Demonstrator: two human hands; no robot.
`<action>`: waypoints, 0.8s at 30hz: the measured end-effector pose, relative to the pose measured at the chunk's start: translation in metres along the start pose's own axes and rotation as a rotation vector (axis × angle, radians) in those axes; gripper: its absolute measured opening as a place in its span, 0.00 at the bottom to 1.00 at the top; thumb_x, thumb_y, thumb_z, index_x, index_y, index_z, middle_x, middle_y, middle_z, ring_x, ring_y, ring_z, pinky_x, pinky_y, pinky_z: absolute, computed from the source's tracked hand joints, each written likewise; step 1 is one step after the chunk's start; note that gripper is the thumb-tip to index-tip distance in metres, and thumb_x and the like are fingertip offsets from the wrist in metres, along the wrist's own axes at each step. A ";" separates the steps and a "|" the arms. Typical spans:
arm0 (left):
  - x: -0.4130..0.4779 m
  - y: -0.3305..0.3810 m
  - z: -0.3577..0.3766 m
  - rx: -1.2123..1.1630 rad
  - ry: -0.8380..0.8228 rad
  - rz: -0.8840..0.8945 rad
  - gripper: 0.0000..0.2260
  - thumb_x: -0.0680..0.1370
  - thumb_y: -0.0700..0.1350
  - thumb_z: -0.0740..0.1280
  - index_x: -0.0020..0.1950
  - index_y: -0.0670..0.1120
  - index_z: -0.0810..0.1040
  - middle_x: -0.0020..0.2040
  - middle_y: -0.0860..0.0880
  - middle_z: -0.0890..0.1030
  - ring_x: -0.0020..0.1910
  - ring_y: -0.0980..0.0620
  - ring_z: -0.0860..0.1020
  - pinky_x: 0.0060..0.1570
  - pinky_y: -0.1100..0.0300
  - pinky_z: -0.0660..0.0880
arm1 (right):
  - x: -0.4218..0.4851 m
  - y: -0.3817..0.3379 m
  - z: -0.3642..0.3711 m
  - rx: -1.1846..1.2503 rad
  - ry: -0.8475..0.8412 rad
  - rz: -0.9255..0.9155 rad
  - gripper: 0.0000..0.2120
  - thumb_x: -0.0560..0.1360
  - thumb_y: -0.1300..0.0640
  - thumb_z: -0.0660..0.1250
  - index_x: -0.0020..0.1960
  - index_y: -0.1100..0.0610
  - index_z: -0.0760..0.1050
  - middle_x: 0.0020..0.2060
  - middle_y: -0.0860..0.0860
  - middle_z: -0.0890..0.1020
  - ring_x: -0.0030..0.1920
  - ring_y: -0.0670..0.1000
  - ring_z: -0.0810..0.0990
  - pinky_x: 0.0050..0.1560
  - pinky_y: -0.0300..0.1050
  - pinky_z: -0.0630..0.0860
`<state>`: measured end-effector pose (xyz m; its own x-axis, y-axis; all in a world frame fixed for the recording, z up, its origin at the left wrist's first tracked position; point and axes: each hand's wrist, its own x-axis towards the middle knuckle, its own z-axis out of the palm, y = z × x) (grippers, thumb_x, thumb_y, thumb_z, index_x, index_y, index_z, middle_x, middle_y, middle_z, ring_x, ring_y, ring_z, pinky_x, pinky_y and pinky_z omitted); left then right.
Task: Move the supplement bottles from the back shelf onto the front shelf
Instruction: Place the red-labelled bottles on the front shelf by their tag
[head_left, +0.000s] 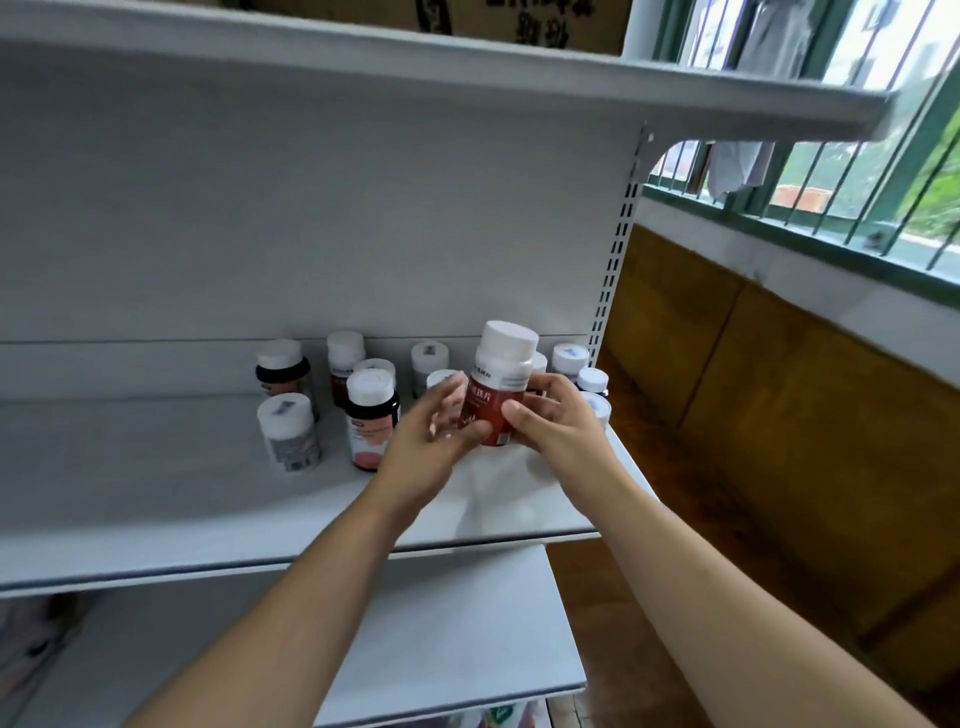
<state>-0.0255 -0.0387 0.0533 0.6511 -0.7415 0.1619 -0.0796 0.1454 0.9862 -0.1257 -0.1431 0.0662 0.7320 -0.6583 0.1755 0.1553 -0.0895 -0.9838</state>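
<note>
I hold a red-labelled bottle with a white cap (496, 384) upright above the white shelf (156, 499), at its right part. My right hand (556, 421) grips its right side, thumb across the label. My left hand (431, 441) touches its lower left side with the fingers spread. Several more white-capped supplement bottles stand on the shelf behind and beside it: a dark one with a pink label (370, 421), a grey-labelled one (288, 431), and others along the back panel (343, 364). A few at the right (592, 382) are partly hidden by my hands.
An upper shelf (467, 67) with cardboard boxes overhangs the space. A lower shelf (441, 649) juts out below. The slotted upright (613, 270) ends the shelving on the right. Beyond it are a wooden wall panel (779, 415) and a green barred window (831, 197).
</note>
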 end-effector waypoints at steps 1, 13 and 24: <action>-0.002 0.001 0.002 -0.030 -0.013 -0.002 0.23 0.72 0.34 0.68 0.66 0.43 0.70 0.57 0.46 0.79 0.54 0.56 0.78 0.52 0.66 0.76 | -0.003 -0.002 0.000 0.013 -0.016 -0.013 0.13 0.73 0.65 0.67 0.55 0.56 0.71 0.47 0.54 0.81 0.50 0.53 0.80 0.55 0.50 0.78; -0.027 0.011 0.009 -0.082 0.058 -0.042 0.11 0.75 0.39 0.66 0.55 0.50 0.74 0.51 0.49 0.78 0.49 0.53 0.76 0.50 0.56 0.73 | -0.011 -0.003 -0.003 0.300 -0.081 0.068 0.08 0.76 0.65 0.61 0.52 0.56 0.71 0.45 0.54 0.80 0.45 0.51 0.80 0.45 0.43 0.79; -0.048 0.029 -0.007 -0.013 0.193 0.097 0.18 0.70 0.38 0.72 0.54 0.54 0.73 0.47 0.53 0.78 0.48 0.56 0.76 0.50 0.63 0.74 | -0.021 -0.011 0.025 0.310 -0.252 0.069 0.11 0.76 0.63 0.61 0.55 0.55 0.75 0.42 0.51 0.83 0.42 0.49 0.81 0.44 0.42 0.79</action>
<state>-0.0538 0.0062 0.0741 0.7734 -0.5848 0.2447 -0.1396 0.2194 0.9656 -0.1263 -0.1097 0.0740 0.8813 -0.4479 0.1510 0.2648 0.2034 -0.9426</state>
